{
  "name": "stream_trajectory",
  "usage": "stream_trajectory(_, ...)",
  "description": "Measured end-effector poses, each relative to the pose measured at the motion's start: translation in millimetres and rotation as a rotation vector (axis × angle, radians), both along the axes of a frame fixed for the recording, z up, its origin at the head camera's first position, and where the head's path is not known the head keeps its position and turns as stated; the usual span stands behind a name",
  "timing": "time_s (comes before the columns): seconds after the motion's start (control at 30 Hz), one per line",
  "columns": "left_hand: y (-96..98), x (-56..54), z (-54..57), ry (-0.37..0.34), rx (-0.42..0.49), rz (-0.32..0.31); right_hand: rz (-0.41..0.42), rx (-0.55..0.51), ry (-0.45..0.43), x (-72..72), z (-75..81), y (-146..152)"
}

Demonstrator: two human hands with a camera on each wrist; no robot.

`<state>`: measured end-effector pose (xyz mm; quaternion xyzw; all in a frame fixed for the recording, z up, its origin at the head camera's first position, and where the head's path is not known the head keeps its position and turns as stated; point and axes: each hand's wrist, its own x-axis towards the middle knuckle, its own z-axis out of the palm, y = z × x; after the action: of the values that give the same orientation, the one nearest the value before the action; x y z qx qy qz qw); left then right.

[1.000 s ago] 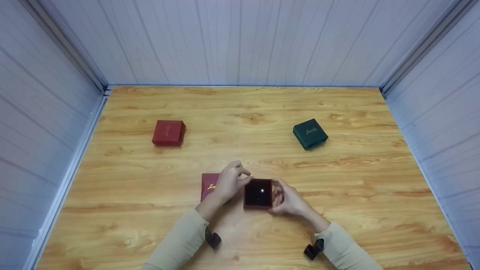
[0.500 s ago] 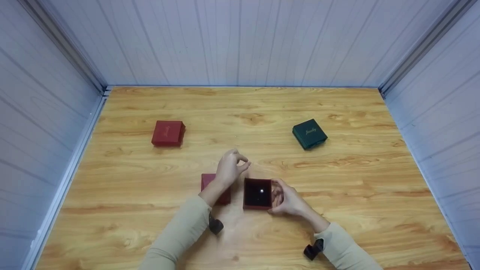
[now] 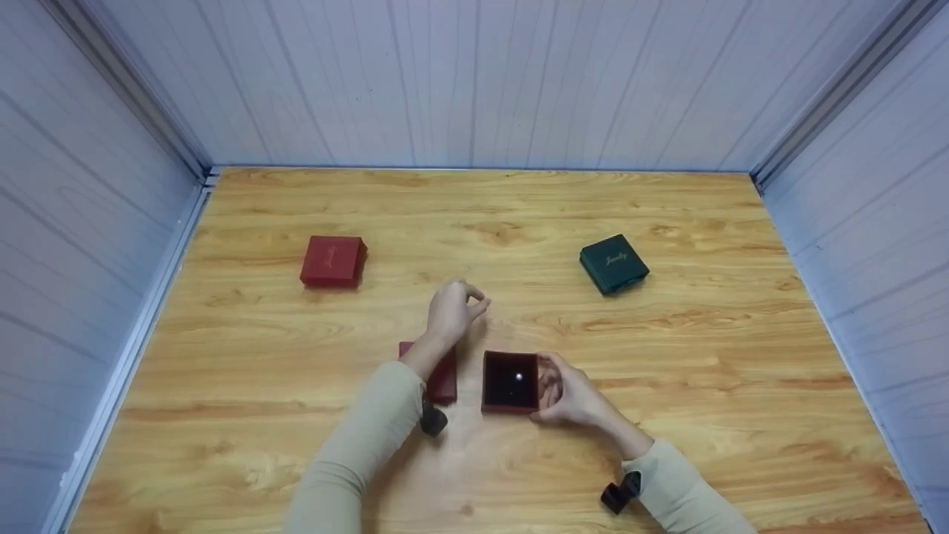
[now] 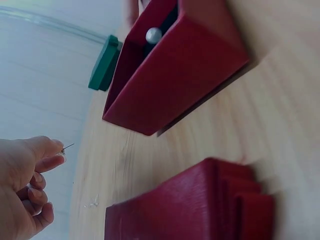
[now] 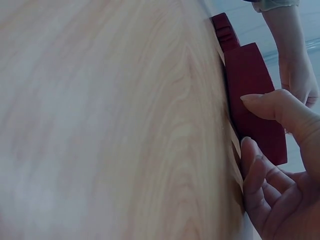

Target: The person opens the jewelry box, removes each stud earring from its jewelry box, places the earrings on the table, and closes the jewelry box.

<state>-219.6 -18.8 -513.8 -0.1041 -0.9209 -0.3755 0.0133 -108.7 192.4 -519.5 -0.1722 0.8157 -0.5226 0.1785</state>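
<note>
The right hand curls round the open red box, which sits on the table with a pearl-like stud inside. Beyond the box, the left hand pinches a thin pin — so slight it could slip out unnoticed.

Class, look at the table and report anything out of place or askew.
The green box sits turned at an angle, while the closed red box lies nearly square. The open red box has its lid lying apart beside it. Nothing looks spilled or damaged.
</note>
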Motion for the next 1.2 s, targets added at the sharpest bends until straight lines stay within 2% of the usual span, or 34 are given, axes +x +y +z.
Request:
stream_trajectory(0.07, 0.2, -3.9, -0.3, -0.017, -0.011, 0.013, 0.003, 0.003, 0.006, 0.2, 0.4, 0.3)
stream_trajectory(0.3, 2.6, -14.8, -5.0, -0.065, -0.014, 0.038, -0.020, 0.051, 0.005, -5.0, -27.0, 7.6)
stream_trajectory(0.4, 3.9, -20.1, -7.9, -0.079, -0.013, 0.043, -0.025, 0.040, 0.000, -5.3, -29.7, 8.1)
stream_trajectory(0.67, 7.6, -34.1, -12.1, -0.104, -0.064, 0.060, -0.004, -0.005, -0.014, 1.4, -0.9, 0.2)
stream_trajectory(0.8, 10.7, -40.7, -10.8, -0.136, -0.089, 0.069, -0.009, 0.006, -0.017, 2.6, 2.6, -0.4)
stream_trajectory(0.93, 13.9, -47.9, -9.5, -0.132, -0.138, 0.065, -0.007, 0.004, -0.018, 2.2, 2.9, 0.1)
stream_trajectory(1.2, 18.9, -62.1, -2.2, -0.147, -0.174, 0.050, 0.004, 0.040, 0.046, 0.4, 6.2, -0.3)
